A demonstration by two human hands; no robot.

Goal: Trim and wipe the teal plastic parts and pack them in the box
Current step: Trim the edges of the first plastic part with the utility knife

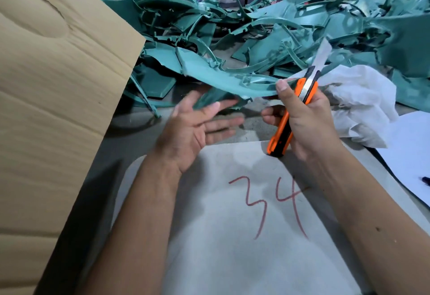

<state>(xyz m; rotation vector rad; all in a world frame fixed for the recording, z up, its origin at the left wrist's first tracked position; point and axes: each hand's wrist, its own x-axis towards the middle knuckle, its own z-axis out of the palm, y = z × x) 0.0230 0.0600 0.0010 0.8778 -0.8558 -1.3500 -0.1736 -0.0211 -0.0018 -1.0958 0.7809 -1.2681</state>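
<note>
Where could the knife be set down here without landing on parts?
The pale sheet marked 34, between the forearms, is bare. A strip of grey table lies beside the cardboard box. Behind the left hand and right hand, the teal parts and white cloth crowd everything.

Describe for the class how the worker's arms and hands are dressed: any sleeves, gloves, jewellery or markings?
Both forearms are bare up to the frame edge, with no sleeves in view. The left hand and right hand wear no gloves; no rings, watch or wristbands show.
</note>
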